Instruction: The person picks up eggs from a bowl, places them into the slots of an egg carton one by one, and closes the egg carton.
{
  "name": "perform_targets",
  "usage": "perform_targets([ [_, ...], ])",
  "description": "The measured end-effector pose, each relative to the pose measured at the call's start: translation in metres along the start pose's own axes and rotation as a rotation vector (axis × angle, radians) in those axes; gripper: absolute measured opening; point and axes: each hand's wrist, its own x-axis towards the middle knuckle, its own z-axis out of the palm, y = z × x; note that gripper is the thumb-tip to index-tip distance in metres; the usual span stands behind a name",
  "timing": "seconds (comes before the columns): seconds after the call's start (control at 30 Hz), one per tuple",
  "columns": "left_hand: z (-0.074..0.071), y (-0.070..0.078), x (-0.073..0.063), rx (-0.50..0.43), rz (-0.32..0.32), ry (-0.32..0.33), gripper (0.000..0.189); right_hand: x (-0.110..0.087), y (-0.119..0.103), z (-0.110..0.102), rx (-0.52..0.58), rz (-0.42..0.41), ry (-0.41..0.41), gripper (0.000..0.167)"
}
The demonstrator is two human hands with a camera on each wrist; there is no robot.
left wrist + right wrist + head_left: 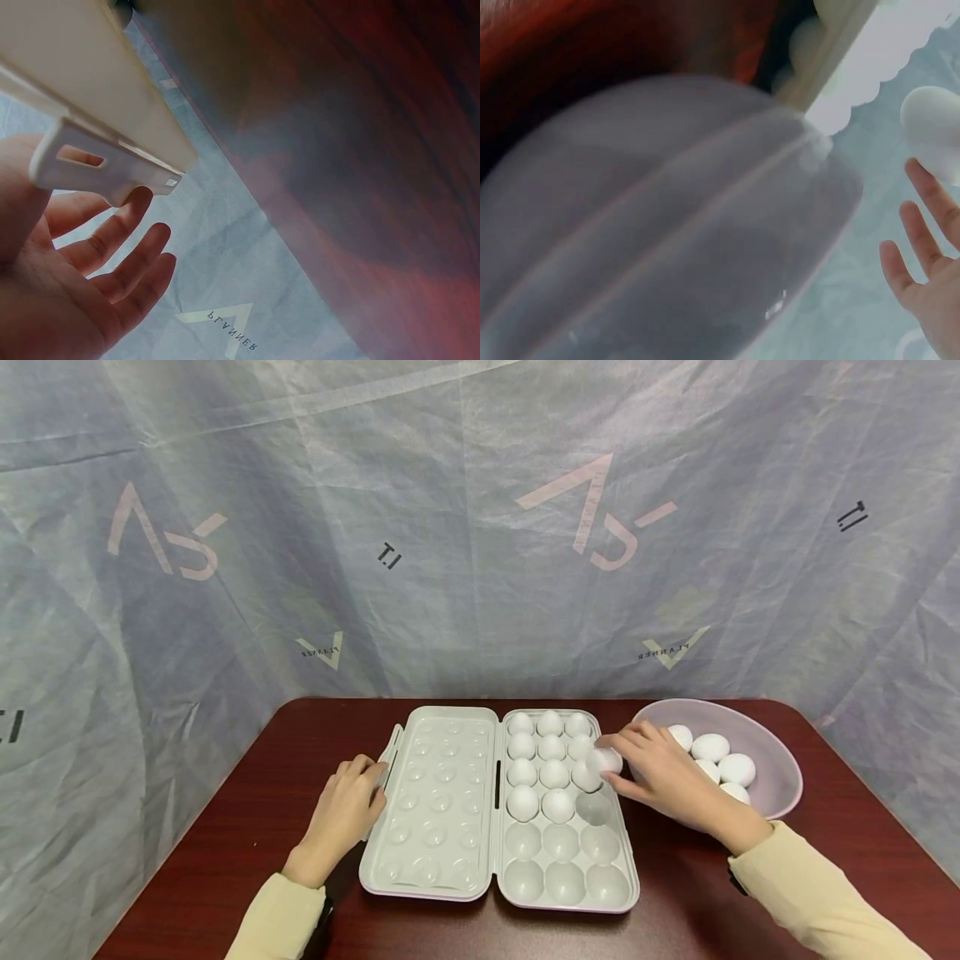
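A hinged egg carton lies unfolded, its dimpled lid (442, 793) on the left and its cup tray (564, 864) on the right. White eggs (553, 774) fill the tray's back rows. Nearer the front, several cups are bare. My right hand (660, 772) pinches a white egg (609, 762) by its fingertips over the tray's right column; the same egg (934, 127) shows in the right wrist view. At the lid's outer edge, my left hand (345, 806) holds the latch flap (105, 169) between thumb and fingers, other fingers loosely bent.
An oval lilac bowl (780, 768) with several eggs (710, 747) stands right of the carton, partly behind my right forearm. Everything rests on a dark reddish wooden table (225, 843). A grey printed sheet (450, 527) hangs behind it.
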Motion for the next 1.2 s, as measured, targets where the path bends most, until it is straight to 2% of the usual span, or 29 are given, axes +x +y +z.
perform_targets([
  [0.37,0.0,0.0,-0.001,0.004,-0.005,0.005,0.032,-0.011,-0.009,0.016,-0.01,-0.068,-0.046,0.036],
  [0.97,0.0,0.0,0.001,-0.012,0.001,0.032,0.036,-0.022,-0.012,0.03,-0.045,-0.107,-0.096,0.036],
  [1.2,-0.002,0.001,0.002,-0.017,-0.001,0.022,0.038,-0.025,-0.013,0.035,-0.053,-0.11,-0.109,0.036],
])
